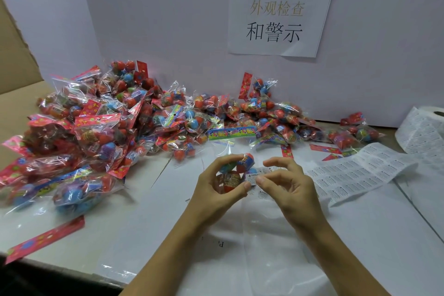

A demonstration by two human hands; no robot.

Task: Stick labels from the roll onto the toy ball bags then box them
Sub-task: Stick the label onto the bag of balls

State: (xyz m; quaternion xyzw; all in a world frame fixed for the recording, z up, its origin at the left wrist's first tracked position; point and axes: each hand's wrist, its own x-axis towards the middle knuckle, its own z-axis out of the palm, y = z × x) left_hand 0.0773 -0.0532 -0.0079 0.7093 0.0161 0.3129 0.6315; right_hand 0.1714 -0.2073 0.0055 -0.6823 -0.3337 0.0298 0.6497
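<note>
My left hand (217, 187) grips a clear bag of red and blue toy balls (236, 169) just above the white table sheet. My right hand (286, 182) pinches a small white warning label (253, 178) against the bag's right side, thumb and forefinger on it. A strip of white labels (353, 173) runs from my right hand's side across the table to the label roll (422, 125) at the far right edge. A large heap of toy ball bags (125, 122) fills the left and back of the table.
A brown cardboard box flap (14, 50) rises at the far left. A white partition wall with a printed paper sign (280, 17) stands behind the heap. Loose red header cards (45, 239) lie near the front left edge. Clear empty bags (271, 247) lie under my forearms.
</note>
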